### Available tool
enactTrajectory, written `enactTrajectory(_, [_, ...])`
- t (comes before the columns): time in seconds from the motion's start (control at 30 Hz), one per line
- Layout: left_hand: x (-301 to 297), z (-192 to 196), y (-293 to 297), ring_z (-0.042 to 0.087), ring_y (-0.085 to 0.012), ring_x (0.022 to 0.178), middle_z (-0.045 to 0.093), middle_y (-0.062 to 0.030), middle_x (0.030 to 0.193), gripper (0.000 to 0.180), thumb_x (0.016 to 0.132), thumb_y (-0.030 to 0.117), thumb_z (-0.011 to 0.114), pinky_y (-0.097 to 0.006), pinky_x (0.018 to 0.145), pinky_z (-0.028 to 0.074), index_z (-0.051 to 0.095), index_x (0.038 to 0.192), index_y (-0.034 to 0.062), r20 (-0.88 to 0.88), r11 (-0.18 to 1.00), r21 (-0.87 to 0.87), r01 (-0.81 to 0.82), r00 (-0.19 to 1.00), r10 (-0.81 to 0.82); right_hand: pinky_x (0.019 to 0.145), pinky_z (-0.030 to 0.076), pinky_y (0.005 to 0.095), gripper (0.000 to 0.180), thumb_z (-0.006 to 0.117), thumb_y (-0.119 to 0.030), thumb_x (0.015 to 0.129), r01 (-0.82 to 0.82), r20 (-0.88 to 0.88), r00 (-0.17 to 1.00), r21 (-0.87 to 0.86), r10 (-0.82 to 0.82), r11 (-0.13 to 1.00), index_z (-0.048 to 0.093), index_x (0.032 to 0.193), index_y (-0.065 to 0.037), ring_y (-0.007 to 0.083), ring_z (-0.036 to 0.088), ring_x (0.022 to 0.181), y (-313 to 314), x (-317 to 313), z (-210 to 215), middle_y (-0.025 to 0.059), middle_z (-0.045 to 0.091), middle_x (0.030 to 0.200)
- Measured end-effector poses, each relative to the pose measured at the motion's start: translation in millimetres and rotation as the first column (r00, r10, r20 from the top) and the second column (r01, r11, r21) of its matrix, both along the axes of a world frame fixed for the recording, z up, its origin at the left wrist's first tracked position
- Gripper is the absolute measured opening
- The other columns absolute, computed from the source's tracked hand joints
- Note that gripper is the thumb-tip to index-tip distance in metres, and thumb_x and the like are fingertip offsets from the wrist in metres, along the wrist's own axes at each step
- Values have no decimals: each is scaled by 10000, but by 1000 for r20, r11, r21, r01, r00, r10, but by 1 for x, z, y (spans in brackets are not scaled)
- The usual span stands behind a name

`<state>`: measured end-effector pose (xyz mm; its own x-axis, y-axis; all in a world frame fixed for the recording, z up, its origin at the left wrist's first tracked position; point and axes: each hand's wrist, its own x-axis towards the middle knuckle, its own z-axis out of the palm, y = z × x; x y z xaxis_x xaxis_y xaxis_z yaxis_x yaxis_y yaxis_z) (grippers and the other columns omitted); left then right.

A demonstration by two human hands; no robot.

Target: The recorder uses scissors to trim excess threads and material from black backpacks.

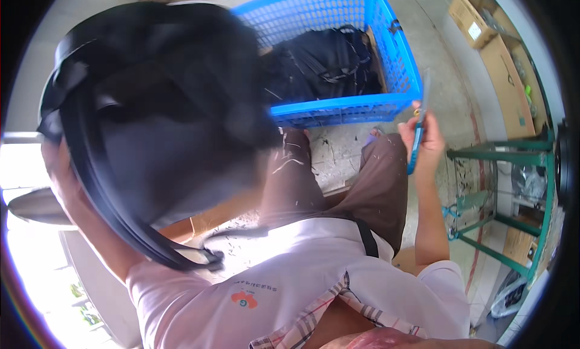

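On the left I hold up a large black bag (175, 149), blurred by motion, with long black straps hanging down its near side. My left hand (57, 161) grips its left edge; most of the fingers are hidden by the fabric. To the right, my right hand (430, 140) is closed around a pair of scissors (415, 146) with teal handles. Their blades point away from me, close to the corner of a blue plastic basket (338, 107). More black fabric pieces with straps (326, 62) lie inside that basket.
Cardboard boxes (504, 77) line the right wall. Nearer on that side is a green metal rack (504, 158) with plastic bags and a carton. Thread scraps (329, 152) litter the floor and my brown trousers (296, 186). Part of a cardboard box (220, 210) shows beneath the bag.
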<state>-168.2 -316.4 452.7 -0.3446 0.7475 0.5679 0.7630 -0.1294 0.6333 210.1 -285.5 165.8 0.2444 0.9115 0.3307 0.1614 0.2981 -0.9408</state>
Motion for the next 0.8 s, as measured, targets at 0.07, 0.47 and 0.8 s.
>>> enactTrajectory(0.07, [-21,3,-1,547,-142,769,605,-76,904,293,719,46,549,-272,707,431,577,1005,-8,274,910,-103,401,891,-362,657,440,212,521,740,-182,700,-157,-87,980,202,178,967,504,1137,-24,75,511,740,7,-14,62,14,549,838])
enactTrajectory(0.47, [36,-128,56,521,-46,687,606,33,734,146,728,52,645,-208,641,435,645,867,7,479,621,-352,701,704,-524,670,419,198,344,709,-3,674,-550,-217,816,-4,536,835,560,983,-32,67,479,696,-19,-56,92,-7,564,809])
enactTrajectory(0.8, [51,-137,50,478,-41,639,580,34,681,147,719,100,669,-212,603,417,635,827,7,420,684,-234,691,706,-570,624,430,173,440,726,-16,677,-503,-187,858,-120,478,856,535,1073,-17,58,518,723,-35,-22,106,5,539,806])
